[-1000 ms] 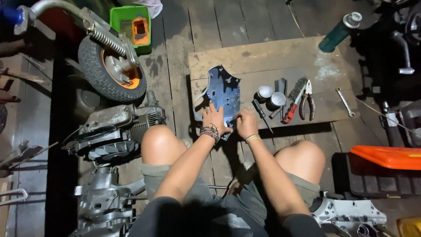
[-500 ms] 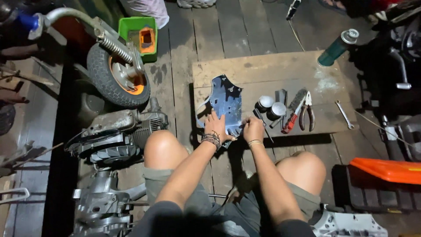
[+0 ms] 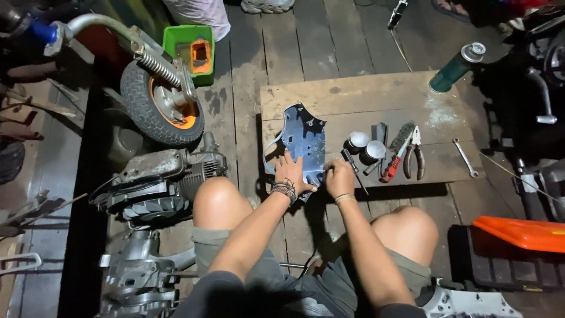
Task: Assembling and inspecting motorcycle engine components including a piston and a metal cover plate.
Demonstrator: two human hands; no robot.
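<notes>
Near end of the blue metal plate hidden under both hands. Right hand fingertips curled, what they grip can't be told. Orange lid cut by right edge. Shoes and pale trouser leg cut off at top. Small parts by the two cans too small to identify.

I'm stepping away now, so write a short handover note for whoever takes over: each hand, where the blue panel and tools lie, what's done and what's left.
Left hand: flat on the blue panel, pressing its lower edge.
Right hand: at the panel's lower right corner; what it grips is hidden.
Panel lies on the wooden board. Right of it: screwdriver, two small cups, wire brush, pliers, wrench. Green can at the board's far corner.
Done: cannot tell from here.
Left: work at the panel's lower edge appears unfinished.
</notes>
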